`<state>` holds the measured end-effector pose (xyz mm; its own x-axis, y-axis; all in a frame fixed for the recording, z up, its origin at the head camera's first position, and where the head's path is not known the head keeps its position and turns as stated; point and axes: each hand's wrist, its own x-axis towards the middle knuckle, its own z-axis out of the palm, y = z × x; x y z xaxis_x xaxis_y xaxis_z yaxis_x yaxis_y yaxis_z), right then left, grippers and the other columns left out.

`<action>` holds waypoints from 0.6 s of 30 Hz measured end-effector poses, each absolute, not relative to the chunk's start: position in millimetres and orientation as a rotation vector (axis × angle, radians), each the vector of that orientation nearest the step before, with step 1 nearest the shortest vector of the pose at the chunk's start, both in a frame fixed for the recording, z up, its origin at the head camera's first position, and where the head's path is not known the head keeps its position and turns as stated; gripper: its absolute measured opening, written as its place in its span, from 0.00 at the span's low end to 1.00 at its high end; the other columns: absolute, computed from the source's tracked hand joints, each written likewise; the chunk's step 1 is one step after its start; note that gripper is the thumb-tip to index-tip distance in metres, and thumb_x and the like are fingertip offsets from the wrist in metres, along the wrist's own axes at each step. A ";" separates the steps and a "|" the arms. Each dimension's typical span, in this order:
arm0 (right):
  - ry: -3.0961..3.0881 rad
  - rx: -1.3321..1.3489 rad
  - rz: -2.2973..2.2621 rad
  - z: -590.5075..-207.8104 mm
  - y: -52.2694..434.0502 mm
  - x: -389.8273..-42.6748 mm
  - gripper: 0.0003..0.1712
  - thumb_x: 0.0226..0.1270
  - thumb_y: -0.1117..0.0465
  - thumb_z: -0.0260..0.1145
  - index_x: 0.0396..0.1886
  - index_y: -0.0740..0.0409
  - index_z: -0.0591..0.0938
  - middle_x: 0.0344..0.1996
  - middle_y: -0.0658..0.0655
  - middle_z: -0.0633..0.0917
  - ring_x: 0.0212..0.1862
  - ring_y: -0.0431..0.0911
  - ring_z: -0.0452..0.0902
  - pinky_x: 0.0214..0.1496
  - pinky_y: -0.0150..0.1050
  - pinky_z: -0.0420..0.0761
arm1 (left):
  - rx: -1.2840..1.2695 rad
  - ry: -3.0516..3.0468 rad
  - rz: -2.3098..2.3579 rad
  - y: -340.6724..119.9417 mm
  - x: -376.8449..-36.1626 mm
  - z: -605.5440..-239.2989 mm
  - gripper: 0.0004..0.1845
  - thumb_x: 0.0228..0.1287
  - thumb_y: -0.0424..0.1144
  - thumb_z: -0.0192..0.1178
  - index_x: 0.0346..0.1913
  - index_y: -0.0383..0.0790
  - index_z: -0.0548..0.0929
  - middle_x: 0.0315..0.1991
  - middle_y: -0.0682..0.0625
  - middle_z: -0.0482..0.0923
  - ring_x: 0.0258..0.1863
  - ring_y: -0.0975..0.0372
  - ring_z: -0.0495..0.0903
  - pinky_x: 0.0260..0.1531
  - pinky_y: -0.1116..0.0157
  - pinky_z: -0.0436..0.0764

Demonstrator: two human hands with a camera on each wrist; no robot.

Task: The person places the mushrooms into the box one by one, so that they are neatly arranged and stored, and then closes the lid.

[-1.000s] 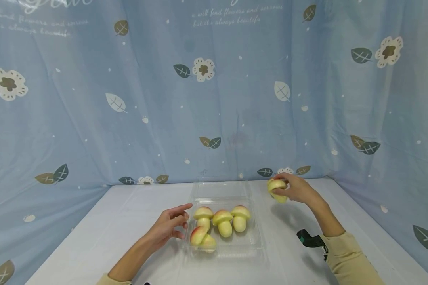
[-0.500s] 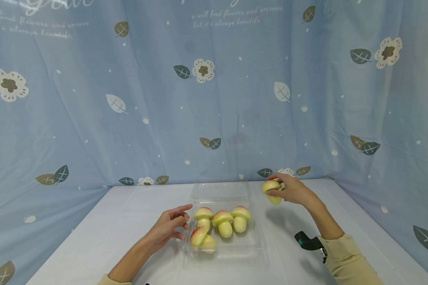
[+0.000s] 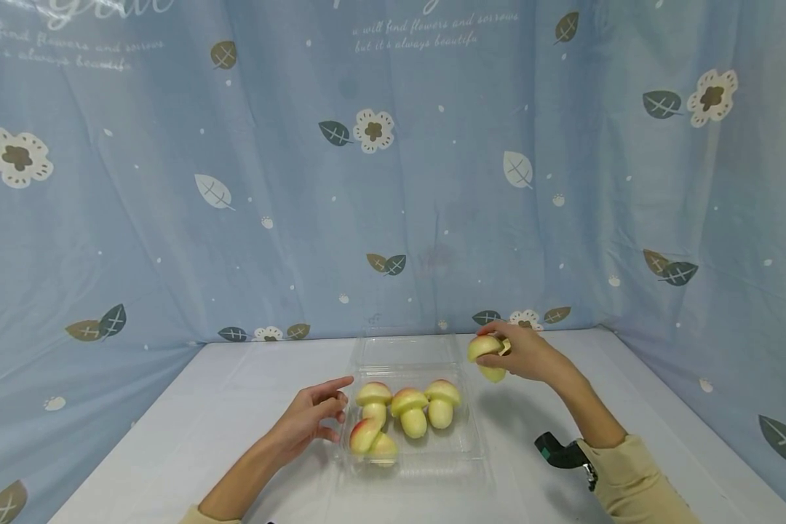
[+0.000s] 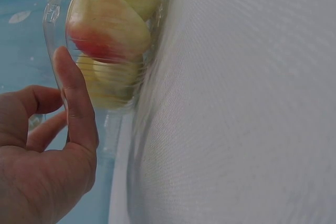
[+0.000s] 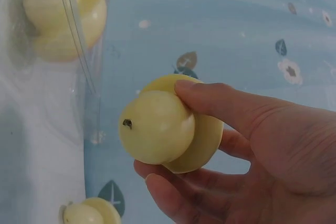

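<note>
My right hand (image 3: 530, 353) holds a yellow-green toy mushroom (image 3: 485, 349) up beside the box's back right corner. In the right wrist view, the thumb lies on one side and the fingers on the other, with the mushroom's pale stem end facing the camera. A clear plastic box (image 3: 455, 444), its lid (image 3: 406, 349) folded back, holds several similar mushrooms (image 3: 442, 404) with reddish caps. My left hand (image 3: 304, 418) rests at the box's left side, fingers loosely bent. In the left wrist view, a fingertip (image 4: 65, 59) is right at the clear wall.
Another small mushroom (image 5: 86, 213) shows at the lower left edge of the right wrist view. The white table (image 3: 255, 386) ends at a blue patterned curtain (image 3: 393, 182) behind. A black device (image 3: 557, 451) is strapped near the right sleeve.
My right hand has moved left with the mushroom, closer to the box. The left hand and the mushrooms in the box stay where they were.
</note>
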<state>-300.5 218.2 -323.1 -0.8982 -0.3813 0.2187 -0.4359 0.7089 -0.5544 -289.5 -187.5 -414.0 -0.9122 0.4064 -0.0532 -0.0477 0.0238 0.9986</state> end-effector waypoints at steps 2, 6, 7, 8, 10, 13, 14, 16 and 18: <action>-2.816 0.695 0.957 -323.2 215.4 -299.6 0.27 0.63 0.54 0.71 0.59 0.61 0.77 0.46 0.61 0.83 0.40 0.46 0.80 0.35 0.37 0.81 | 0.364 1.978 1.956 -187.4 -289.5 -413.8 0.31 0.71 0.34 0.54 0.75 0.36 0.60 0.42 0.51 0.72 0.31 0.66 0.75 0.21 0.70 0.82; -2.813 0.723 0.980 -323.5 210.7 -297.8 0.27 0.63 0.54 0.71 0.59 0.60 0.77 0.46 0.59 0.83 0.43 0.47 0.82 0.40 0.37 0.84 | 0.360 1.972 1.959 -187.3 -289.2 -413.4 0.31 0.71 0.35 0.54 0.75 0.37 0.60 0.42 0.51 0.72 0.31 0.66 0.75 0.21 0.70 0.82; -2.814 0.730 0.987 -323.6 209.6 -297.4 0.27 0.63 0.54 0.71 0.59 0.60 0.77 0.46 0.58 0.83 0.43 0.47 0.82 0.40 0.37 0.84 | 0.359 1.973 1.958 -187.4 -289.2 -413.4 0.31 0.71 0.35 0.54 0.75 0.37 0.60 0.42 0.51 0.72 0.31 0.66 0.75 0.21 0.70 0.82; -2.815 0.737 0.986 -323.7 208.6 -297.1 0.27 0.63 0.54 0.71 0.59 0.60 0.76 0.46 0.58 0.83 0.43 0.46 0.82 0.40 0.37 0.84 | 0.358 1.972 1.958 -187.4 -289.2 -413.3 0.31 0.72 0.35 0.54 0.75 0.37 0.60 0.42 0.51 0.72 0.31 0.66 0.75 0.22 0.70 0.82; -2.813 0.756 0.993 -324.2 206.4 -296.5 0.27 0.63 0.54 0.71 0.59 0.60 0.77 0.46 0.58 0.83 0.43 0.46 0.82 0.40 0.36 0.84 | 0.354 1.972 1.958 -187.6 -289.5 -413.5 0.31 0.72 0.35 0.54 0.75 0.37 0.60 0.42 0.51 0.72 0.31 0.66 0.75 0.22 0.70 0.82; -2.812 0.774 0.994 -325.2 203.6 -295.7 0.27 0.63 0.53 0.71 0.59 0.59 0.77 0.47 0.59 0.83 0.43 0.47 0.82 0.40 0.36 0.84 | 0.352 1.971 1.956 -187.9 -290.0 -414.3 0.32 0.72 0.36 0.55 0.75 0.37 0.60 0.41 0.52 0.72 0.31 0.66 0.75 0.22 0.70 0.82; -2.811 0.776 0.992 -325.6 202.8 -295.5 0.28 0.63 0.53 0.71 0.59 0.59 0.77 0.48 0.59 0.83 0.43 0.47 0.83 0.40 0.35 0.84 | 0.352 1.969 1.956 -188.0 -290.1 -414.5 0.32 0.72 0.36 0.55 0.75 0.37 0.60 0.41 0.52 0.72 0.31 0.66 0.75 0.22 0.70 0.82; -2.808 0.778 0.993 -326.2 201.0 -294.9 0.28 0.63 0.53 0.71 0.59 0.59 0.77 0.48 0.60 0.83 0.42 0.48 0.83 0.39 0.34 0.84 | 0.352 1.968 1.957 -188.1 -290.3 -414.8 0.32 0.71 0.36 0.55 0.75 0.37 0.60 0.41 0.52 0.72 0.31 0.66 0.75 0.22 0.70 0.82; -2.804 0.779 0.996 -326.5 199.0 -294.1 0.28 0.62 0.53 0.71 0.60 0.59 0.77 0.48 0.61 0.83 0.42 0.48 0.84 0.37 0.33 0.84 | 0.360 1.967 1.956 -188.1 -290.6 -414.9 0.32 0.71 0.36 0.55 0.75 0.37 0.60 0.40 0.52 0.72 0.31 0.66 0.75 0.22 0.70 0.82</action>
<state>-294.1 199.0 -326.5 -0.8697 -0.4402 0.2233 -0.4824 0.6623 -0.5732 -290.6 -188.1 -414.9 -0.9093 0.4115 -0.0625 -0.0601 0.0188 0.9980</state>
